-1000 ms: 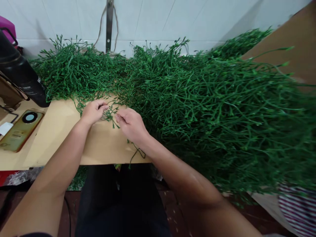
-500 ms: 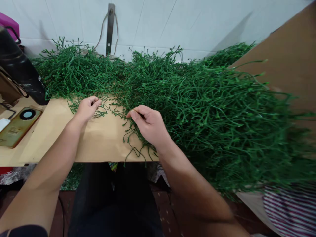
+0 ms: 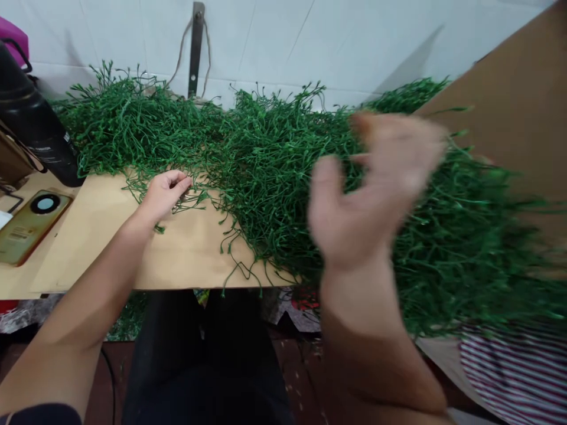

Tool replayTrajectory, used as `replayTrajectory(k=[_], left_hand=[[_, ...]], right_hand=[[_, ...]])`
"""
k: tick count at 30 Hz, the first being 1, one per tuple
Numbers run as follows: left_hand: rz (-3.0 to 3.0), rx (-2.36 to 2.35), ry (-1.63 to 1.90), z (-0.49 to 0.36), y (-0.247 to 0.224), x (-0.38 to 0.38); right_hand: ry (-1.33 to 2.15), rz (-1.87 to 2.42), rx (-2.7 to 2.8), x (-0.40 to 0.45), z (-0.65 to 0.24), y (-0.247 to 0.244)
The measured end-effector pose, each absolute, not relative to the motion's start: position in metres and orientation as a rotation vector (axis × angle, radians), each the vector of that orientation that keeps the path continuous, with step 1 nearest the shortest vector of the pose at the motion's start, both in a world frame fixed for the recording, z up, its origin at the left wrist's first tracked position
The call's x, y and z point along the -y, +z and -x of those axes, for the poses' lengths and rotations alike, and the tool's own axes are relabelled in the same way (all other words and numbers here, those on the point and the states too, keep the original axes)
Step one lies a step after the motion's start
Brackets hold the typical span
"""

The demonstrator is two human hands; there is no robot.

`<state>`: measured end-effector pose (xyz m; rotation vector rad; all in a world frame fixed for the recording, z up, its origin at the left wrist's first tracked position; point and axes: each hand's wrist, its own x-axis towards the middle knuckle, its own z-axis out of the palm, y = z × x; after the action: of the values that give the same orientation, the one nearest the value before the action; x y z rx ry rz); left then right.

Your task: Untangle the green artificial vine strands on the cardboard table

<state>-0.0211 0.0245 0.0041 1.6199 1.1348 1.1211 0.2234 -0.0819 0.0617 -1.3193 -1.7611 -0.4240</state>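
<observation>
My left hand (image 3: pixel 163 193) is low over the brown board (image 3: pixel 186 248), thumb and forefinger pinched on thin green plastic stems (image 3: pixel 195 199) with small branching tips. My right hand (image 3: pixel 367 206) is raised above the large green stem pile (image 3: pixel 274 171) on the right. It is smeared by motion, but its thumb stands apart from the fingers and nothing shows between them. A second heap of the same stems (image 3: pixel 128 127) lies behind my left hand. A few loose stems (image 3: pixel 241 268) hang over the board's front edge.
At the left stand a black bottle (image 3: pixel 35 118) and a phone (image 3: pixel 33 227) lying camera side up. A cardboard panel (image 3: pixel 509 100) leans at the right. A metal strip (image 3: pixel 196 53) with string is fixed to the tiled wall (image 3: pixel 274 41). Striped cloth (image 3: pixel 514 378) lies lower right.
My right hand has left the board's middle and swung up and right over the large pile, its fingers parting. The left hand has shifted slightly right, still pinching stems.
</observation>
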Motion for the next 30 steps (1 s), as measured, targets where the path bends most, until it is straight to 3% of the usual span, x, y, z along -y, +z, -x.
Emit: replayTrajectory(k=[6,12,23,27,30], left_hand=[[-1.599,-1.036,1.058,0.014,-0.001,-0.024],[-1.699,-1.078,1.029,0.013,-0.006,-0.03],[-1.748,-1.379,1.025,0.013,-0.02,-0.047],[-1.608,-1.67,1.236,0.03,-0.024,-0.064],[-1.576,-1.594,1.264,0.034,-0.02,-0.06]], right_hand=[[0.043,1.424,2.046,0.032,-0.141,0.008],[0.296,1.47,2.07,0.028,-0.144,0.003],[0.321,1.299,2.081,0.053,-0.145,0.01],[0.139,0.981,2.149,0.094,-0.151,0.041],[-0.086,1.085,2.017,0.11,-0.175,0.061]])
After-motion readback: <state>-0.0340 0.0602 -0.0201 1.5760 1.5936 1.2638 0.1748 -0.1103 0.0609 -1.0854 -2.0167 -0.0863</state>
